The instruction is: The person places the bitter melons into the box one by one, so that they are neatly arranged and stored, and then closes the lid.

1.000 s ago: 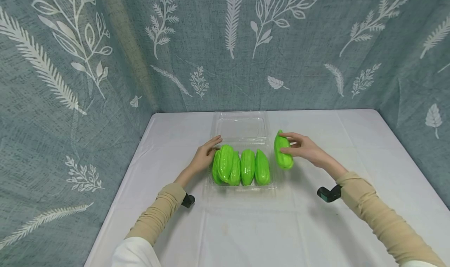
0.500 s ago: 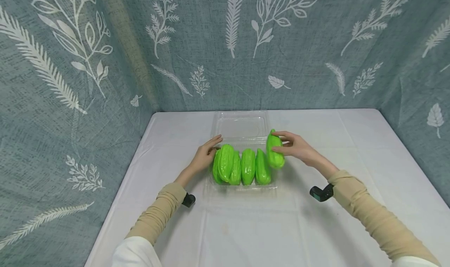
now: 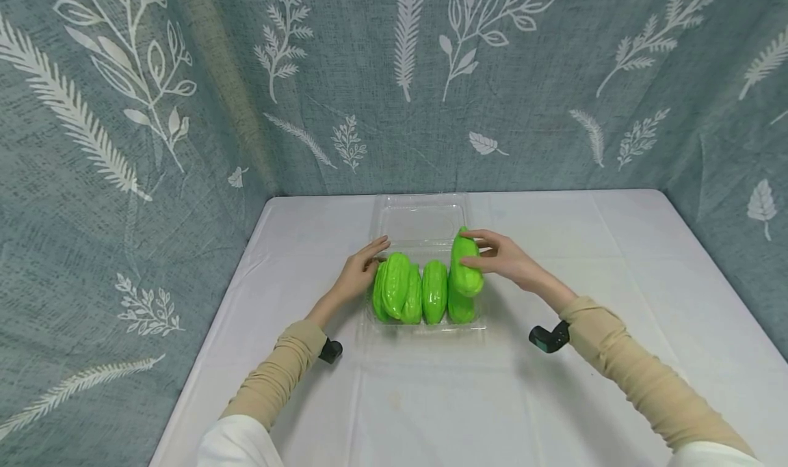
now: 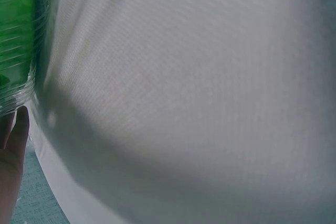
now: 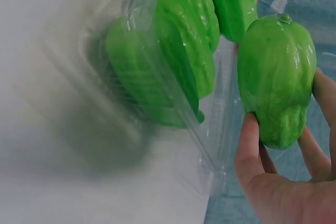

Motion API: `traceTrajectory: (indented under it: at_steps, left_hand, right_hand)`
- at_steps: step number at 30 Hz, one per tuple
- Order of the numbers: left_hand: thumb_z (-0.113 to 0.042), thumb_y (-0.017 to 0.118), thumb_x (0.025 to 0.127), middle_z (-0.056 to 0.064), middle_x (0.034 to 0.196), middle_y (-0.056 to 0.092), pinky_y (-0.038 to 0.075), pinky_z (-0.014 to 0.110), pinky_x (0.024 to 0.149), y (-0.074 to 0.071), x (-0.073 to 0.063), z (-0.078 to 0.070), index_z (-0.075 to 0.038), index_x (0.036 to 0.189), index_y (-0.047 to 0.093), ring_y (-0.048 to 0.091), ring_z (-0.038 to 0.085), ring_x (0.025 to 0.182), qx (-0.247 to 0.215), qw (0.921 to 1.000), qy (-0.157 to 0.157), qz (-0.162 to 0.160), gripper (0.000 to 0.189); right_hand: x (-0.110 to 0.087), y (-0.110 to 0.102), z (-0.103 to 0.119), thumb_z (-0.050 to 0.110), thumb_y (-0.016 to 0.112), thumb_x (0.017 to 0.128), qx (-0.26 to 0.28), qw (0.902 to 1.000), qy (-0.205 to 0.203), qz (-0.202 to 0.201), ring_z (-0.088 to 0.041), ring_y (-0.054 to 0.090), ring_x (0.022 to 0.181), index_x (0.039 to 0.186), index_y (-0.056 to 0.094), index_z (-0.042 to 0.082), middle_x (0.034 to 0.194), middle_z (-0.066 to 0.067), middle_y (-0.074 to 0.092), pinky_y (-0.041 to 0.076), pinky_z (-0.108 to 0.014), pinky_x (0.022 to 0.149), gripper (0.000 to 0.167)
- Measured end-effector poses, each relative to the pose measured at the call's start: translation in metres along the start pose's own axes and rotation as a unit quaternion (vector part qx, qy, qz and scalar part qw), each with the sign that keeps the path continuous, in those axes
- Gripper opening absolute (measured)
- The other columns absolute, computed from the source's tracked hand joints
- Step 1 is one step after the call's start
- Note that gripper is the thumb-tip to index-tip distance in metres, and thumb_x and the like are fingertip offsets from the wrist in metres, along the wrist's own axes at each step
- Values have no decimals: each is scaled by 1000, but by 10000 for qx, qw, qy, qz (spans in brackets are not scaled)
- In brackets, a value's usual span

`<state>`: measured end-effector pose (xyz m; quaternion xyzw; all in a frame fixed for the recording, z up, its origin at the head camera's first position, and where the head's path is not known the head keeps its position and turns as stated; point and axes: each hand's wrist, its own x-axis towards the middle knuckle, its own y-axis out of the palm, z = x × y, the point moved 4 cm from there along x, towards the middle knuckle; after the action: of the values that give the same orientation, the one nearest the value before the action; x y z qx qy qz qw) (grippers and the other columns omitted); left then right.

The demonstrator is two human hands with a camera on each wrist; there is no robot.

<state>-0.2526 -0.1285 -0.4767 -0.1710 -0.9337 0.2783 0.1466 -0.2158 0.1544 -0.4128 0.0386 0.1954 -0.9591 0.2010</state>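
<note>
My right hand [image 3: 511,258] pinches a glossy green papaya [image 3: 466,267] between fingertips and thumb, with its small stem end showing in the right wrist view. The held papaya overlaps the rightmost one in the clear plastic box [image 3: 425,327]. Inside lie several similar papayas, one of them stacked on the others at the left [image 3: 395,286]. Beside the box's left wall is my left hand [image 3: 356,275], one finger reaching out toward the hinge side. In the left wrist view its fingertips touch the box's corner [image 4: 23,90].
The box's transparent lid [image 3: 421,219] lies folded back toward the table's far edge. A white cloth covers the table [image 3: 431,405]. Grey-green curtains [image 3: 443,145] with white leaf prints stand behind and at the sides.
My right hand has moved left with the papaya, from right of the box to over its right end. The left hand and the box have stayed put.
</note>
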Motion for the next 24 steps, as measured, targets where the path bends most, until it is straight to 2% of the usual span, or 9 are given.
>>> traceTrajectory:
  at_steps: [5, 11, 14, 18, 24]
  left_hand:
    - [9, 41, 93, 12, 152, 36, 53, 39, 87, 0, 0, 1, 0, 139, 45, 60, 33, 115, 8, 10000, -51, 5, 47]
    - [9, 41, 93, 13, 151, 37, 50, 25, 77, -1, -1, -1, 0, 139, 46, 61, 33, 114, 35, 10000, -10, -8, 47]
    - [8, 41, 93, 13, 151, 37, 49, 22, 75, -1, -2, -2, 0, 139, 46, 61, 32, 114, 59, 10000, -5, -14, 47]
    - [8, 41, 93, 13, 151, 36, 50, 24, 75, -1, -2, -3, 0, 139, 45, 61, 32, 114, 71, 10000, -8, -21, 47]
    - [8, 41, 93, 13, 152, 36, 53, 36, 86, 0, -1, -1, 0, 139, 45, 60, 33, 114, 24, 10000, -41, -17, 46]
  right_hand:
    - [3, 5, 3, 23, 67, 88, 78, 10000, -39, 13, -34, 55, 114, 143, 42, 12, 143, -24, 40, 54, -37, 89, 61]
    - [5, 10, 3, 23, 66, 89, 77, 9999, -31, 83, -35, 54, 115, 143, 41, 12, 143, -24, 39, 53, -39, 91, 61]
    - [5, 13, 2, 25, 66, 89, 49, 9999, 35, 107, -35, 54, 116, 143, 41, 13, 144, -23, 40, 52, -39, 91, 61]
    - [5, 17, 0, 26, 67, 88, 9, 9999, 116, 116, -35, 54, 117, 143, 42, 14, 143, -22, 41, 52, -40, 92, 61]
    - [4, 21, -3, 27, 67, 88, -66, 9998, 163, 120, -36, 53, 118, 143, 42, 16, 144, -22, 40, 51, -42, 93, 61]
